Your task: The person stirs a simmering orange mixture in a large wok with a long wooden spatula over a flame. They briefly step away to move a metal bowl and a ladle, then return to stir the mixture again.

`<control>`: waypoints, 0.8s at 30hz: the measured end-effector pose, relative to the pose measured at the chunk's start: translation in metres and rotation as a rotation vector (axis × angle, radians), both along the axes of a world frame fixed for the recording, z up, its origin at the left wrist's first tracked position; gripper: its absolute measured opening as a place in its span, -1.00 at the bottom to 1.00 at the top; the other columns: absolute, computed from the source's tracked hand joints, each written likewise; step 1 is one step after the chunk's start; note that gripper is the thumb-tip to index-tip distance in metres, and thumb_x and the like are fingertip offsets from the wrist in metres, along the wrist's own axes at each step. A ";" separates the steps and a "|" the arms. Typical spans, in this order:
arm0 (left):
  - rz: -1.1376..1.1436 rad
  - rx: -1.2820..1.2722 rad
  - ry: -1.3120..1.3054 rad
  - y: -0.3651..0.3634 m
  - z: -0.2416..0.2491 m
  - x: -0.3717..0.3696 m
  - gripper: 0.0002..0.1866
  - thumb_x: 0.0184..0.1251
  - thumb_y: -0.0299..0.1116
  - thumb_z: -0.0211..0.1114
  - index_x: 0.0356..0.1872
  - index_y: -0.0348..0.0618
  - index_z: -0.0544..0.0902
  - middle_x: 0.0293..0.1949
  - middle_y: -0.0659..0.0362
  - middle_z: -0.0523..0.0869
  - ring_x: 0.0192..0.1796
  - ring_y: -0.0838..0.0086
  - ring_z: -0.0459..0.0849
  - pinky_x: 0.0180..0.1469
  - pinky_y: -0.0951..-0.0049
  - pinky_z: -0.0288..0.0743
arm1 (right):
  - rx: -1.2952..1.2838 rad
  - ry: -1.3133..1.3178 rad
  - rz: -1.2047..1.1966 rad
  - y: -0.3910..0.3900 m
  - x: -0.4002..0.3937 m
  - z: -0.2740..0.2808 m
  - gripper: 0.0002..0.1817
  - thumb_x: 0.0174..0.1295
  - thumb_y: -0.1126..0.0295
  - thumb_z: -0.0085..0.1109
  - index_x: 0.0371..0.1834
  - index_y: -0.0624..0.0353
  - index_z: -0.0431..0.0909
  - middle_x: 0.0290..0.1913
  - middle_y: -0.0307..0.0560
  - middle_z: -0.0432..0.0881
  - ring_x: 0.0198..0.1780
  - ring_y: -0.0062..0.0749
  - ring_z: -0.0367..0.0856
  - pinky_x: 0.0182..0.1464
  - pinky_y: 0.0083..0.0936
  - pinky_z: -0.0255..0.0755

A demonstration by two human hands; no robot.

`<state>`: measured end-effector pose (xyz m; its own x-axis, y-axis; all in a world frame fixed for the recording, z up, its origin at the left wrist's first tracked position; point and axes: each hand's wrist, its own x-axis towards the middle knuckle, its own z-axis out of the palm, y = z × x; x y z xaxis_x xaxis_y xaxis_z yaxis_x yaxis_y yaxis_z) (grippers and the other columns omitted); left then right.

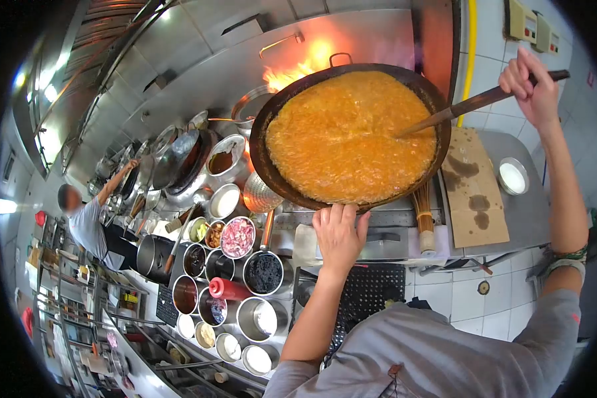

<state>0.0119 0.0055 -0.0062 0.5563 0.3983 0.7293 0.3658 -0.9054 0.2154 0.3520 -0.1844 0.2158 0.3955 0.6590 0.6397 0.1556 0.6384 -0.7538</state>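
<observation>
Nearest, the grey shirt (431, 351) fills the lower edge, and the left hand (340, 232) reaches from it to the near rim of the big wok (261, 149), fingers laid on the edge with the thumb spread; whether they curl around it cannot be told. The right hand (530, 86), raised on the right, has its fingers wrapped around the wooden handle of a long stirring tool (487, 97), whose far end dips into the orange, bubbling liquid (351, 132) in the wok. Just right of the wok, a bundled brush (423, 222) lies beside stained cardboard (474, 189) on a steel tabletop (514, 222), with a white-filled bowl (513, 176) near it. Left are metal pots and a red bottle (229, 289). Behind the wok, flames (298, 71) rise; farther left stands another person (89, 225), one arm outstretched.
</observation>
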 end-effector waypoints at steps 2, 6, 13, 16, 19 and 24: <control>-0.007 0.012 0.001 0.001 0.000 0.000 -0.71 0.14 -0.28 0.44 -0.21 -0.13 0.55 -0.30 0.13 0.56 -0.19 0.17 0.49 -0.04 0.15 0.27 | -0.011 -0.018 -0.014 -0.003 0.010 0.017 -0.59 0.51 0.19 -0.07 -0.57 0.04 0.25 -0.72 -0.37 0.06 -0.69 -0.61 0.03 -0.44 -0.52 0.15; -0.012 0.003 0.009 0.001 -0.003 0.000 -0.71 0.14 -0.29 0.45 -0.22 -0.11 0.54 -0.30 0.13 0.55 -0.19 0.17 0.48 -0.04 0.16 0.26 | -0.014 0.012 -0.062 -0.008 0.022 0.048 -0.62 0.54 0.25 -0.13 -0.53 0.04 0.25 -0.72 -0.41 0.05 -0.72 -0.66 0.02 -0.48 -0.61 0.12; -0.007 0.018 -0.006 0.001 -0.003 0.003 -0.72 0.13 -0.26 0.45 -0.24 -0.11 0.56 -0.33 0.13 0.54 -0.20 0.17 0.49 -0.01 0.14 0.28 | 0.130 0.122 -0.174 -0.017 0.062 0.064 -0.62 0.50 0.27 -0.12 -0.57 0.01 0.26 -0.75 -0.41 0.06 -0.73 -0.64 0.01 -0.55 -0.56 0.08; 0.003 0.011 0.021 0.001 -0.001 0.002 -0.73 0.14 -0.25 0.45 -0.25 -0.11 0.56 -0.33 0.12 0.54 -0.21 0.17 0.50 0.00 0.13 0.30 | 0.255 0.153 -0.204 -0.005 0.070 0.046 -0.65 0.52 0.29 -0.05 -0.51 0.03 0.25 -0.74 -0.45 0.06 -0.75 -0.70 -0.02 -0.58 -0.64 0.04; 0.016 0.007 0.044 0.001 -0.001 0.002 -0.72 0.14 -0.25 0.44 -0.24 -0.11 0.56 -0.33 0.12 0.54 -0.21 0.17 0.50 -0.01 0.13 0.30 | 0.291 0.256 -0.273 0.013 0.064 0.027 -0.64 0.51 0.25 -0.04 -0.51 0.03 0.25 -0.74 -0.45 0.07 -0.74 -0.70 -0.02 -0.58 -0.65 0.03; 0.018 0.023 0.045 0.000 0.000 0.003 -0.72 0.14 -0.27 0.45 -0.23 -0.10 0.55 -0.32 0.12 0.54 -0.21 0.17 0.50 -0.02 0.15 0.29 | 0.334 0.327 -0.258 0.046 0.081 -0.014 -0.60 0.48 0.21 0.00 -0.57 0.04 0.26 -0.72 -0.38 0.07 -0.70 -0.62 0.02 -0.52 -0.52 0.09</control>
